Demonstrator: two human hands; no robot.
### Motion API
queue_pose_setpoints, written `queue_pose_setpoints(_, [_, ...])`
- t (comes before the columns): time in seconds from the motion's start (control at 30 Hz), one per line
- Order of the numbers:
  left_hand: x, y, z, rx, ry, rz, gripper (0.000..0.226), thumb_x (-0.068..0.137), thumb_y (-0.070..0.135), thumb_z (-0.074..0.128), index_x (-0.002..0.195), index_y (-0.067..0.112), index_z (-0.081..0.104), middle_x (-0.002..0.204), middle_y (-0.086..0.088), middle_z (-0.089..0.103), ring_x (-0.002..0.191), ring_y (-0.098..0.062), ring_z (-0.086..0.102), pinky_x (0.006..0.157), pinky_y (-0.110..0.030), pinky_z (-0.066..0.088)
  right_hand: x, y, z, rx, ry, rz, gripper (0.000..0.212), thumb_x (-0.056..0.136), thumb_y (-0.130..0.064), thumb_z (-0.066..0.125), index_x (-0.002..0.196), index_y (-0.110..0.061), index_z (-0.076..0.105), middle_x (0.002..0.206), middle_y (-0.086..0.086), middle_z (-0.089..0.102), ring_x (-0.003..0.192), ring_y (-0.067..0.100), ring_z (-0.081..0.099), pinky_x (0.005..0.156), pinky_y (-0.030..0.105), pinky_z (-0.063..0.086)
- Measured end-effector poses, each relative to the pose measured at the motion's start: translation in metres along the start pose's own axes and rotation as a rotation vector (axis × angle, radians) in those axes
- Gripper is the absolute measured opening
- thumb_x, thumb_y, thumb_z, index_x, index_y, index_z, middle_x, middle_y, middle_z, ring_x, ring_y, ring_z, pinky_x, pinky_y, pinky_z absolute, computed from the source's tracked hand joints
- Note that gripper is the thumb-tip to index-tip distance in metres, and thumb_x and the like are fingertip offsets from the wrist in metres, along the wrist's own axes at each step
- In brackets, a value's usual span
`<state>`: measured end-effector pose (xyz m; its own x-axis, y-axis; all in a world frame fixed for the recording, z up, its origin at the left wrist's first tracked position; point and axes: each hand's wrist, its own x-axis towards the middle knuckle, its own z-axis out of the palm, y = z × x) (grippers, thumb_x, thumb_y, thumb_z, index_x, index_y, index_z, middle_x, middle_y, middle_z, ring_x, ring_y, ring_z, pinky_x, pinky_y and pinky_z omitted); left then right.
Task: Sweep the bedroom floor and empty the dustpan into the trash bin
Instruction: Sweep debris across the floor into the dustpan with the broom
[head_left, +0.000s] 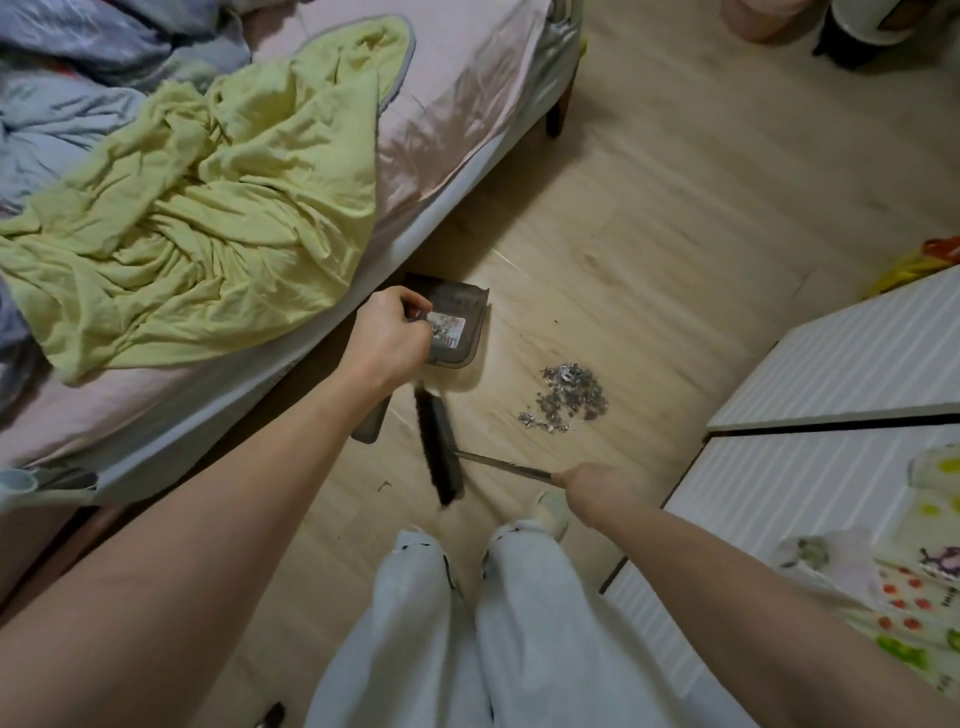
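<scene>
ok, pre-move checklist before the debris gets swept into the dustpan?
1. Left hand grips the dark grey plastic dustpan: ok.
2. Right hand grips the thin metal broom handle: ok.
3. Black broom head behind the pile of grey shredded debris: not ok, it sits beside the pan, left of the pile.
4. Dustpan lip flat on the light wooden floor: cannot tell.
5. Path between pile and pan clear: ok.

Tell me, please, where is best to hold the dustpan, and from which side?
Probably by its upright handle, from above, as the left hand does now. The dustpan stands on the floor beside the bed, so the handle's top spares bending and leaves its mouth free.
</scene>
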<state>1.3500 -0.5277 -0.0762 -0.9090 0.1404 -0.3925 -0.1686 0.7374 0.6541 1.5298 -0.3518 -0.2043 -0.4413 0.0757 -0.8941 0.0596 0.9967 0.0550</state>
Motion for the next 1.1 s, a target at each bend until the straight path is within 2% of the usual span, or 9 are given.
queue_pose_setpoints(0.37, [0.016,0.081,0.033,0.001,-0.014,-0.014,0.019,0.087,0.001,0.05,0.099,0.013,0.06,0.073,0.001,0.052,0.078,-0.022,0.054,0.065,-0.031,0.045,-0.03,0.128,0.012,0.277,-0.012,0.217,0.044,0.094,-0.001,0.035,0.134,-0.016,0.048,0.126,0.005,0.055,0.112,0.02,0.057,0.087,0.03,0.048])
queue_pose_setpoints(0.53, [0.024,0.09,0.04,0.014,-0.015,-0.012,0.019,0.087,0.002,0.052,0.101,0.01,0.062,0.071,0.002,0.052,0.076,-0.023,0.053,0.07,-0.035,0.048,-0.033,0.141,-0.008,0.367,0.03,0.187,0.046,0.089,0.003,0.036,0.128,-0.014,0.054,0.114,0.007,0.06,0.089,0.02,0.058,0.067,0.027,0.045])
queue_pose_setpoints(0.63, [0.027,0.085,0.041,0.0,-0.023,-0.032,0.021,0.087,0.002,0.052,0.104,0.008,0.063,0.076,-0.006,0.059,0.062,-0.022,0.052,0.056,-0.03,0.046,-0.018,0.133,-0.033,0.408,0.071,0.145,0.045,0.09,0.003,0.035,0.129,-0.01,0.053,0.109,0.01,0.062,0.089,0.026,0.061,0.06,0.029,0.042])
queue_pose_setpoints(0.7, [0.028,0.081,0.042,-0.009,-0.017,-0.042,0.018,0.088,0.003,0.054,0.102,0.01,0.063,0.082,-0.01,0.062,0.055,-0.022,0.052,0.048,-0.027,0.042,-0.004,0.125,-0.055,0.446,0.094,0.122,0.044,0.093,0.003,0.034,0.134,-0.004,0.049,0.121,0.014,0.06,0.104,0.029,0.062,0.069,0.032,0.048])
queue_pose_setpoints(0.77, [0.027,0.078,0.044,-0.012,-0.02,-0.051,0.017,0.089,0.003,0.054,0.101,0.011,0.063,0.084,-0.011,0.062,0.053,-0.022,0.051,0.044,-0.025,0.04,0.007,0.122,-0.067,0.48,0.099,0.103,0.04,0.095,0.0,0.033,0.132,0.001,0.05,0.123,0.016,0.06,0.099,0.029,0.064,0.076,0.036,0.052])
queue_pose_setpoints(0.87, [0.026,0.078,0.051,0.037,-0.056,-0.028,0.019,0.088,0.003,0.052,0.101,0.011,0.064,0.081,-0.01,0.061,0.054,-0.022,0.05,0.044,-0.025,0.039,0.016,0.124,-0.057,0.627,0.052,0.169,0.037,0.095,-0.002,0.035,0.126,0.005,0.052,0.102,0.017,0.063,0.063,0.022,0.057,0.05,0.028,0.046])
queue_pose_setpoints(0.97, [0.022,0.081,0.056,0.101,-0.099,-0.004,0.021,0.087,0.002,0.049,0.099,0.01,0.064,0.084,-0.011,0.064,0.059,-0.021,0.052,0.044,-0.025,0.04,0.001,0.127,-0.035,0.794,-0.042,0.188,0.038,0.094,-0.003,0.04,0.13,0.006,0.05,0.12,0.022,0.06,0.08,0.026,0.062,0.039,0.012,0.045])
queue_pose_setpoints(1.03, [0.022,0.084,0.059,0.143,-0.133,0.0,0.021,0.087,0.003,0.049,0.1,0.01,0.064,0.095,-0.011,0.065,0.069,-0.021,0.057,0.045,-0.024,0.042,-0.016,0.134,-0.031,0.841,-0.115,0.227,0.033,0.092,0.001,0.043,0.122,0.007,0.056,0.101,0.019,0.065,0.057,0.016,0.05,0.027,0.014,0.035])
queue_pose_setpoints(1.1, [0.021,0.089,0.061,0.21,-0.178,0.016,0.022,0.086,0.003,0.051,0.101,0.009,0.065,0.1,-0.01,0.065,0.079,-0.021,0.059,0.05,-0.024,0.044,-0.033,0.143,-0.034,0.817,-0.08,0.327,0.019,0.088,0.005,0.044,0.089,0.002,0.063,0.067,0.009,0.055,0.049,0.013,0.045,0.032,0.02,0.035])
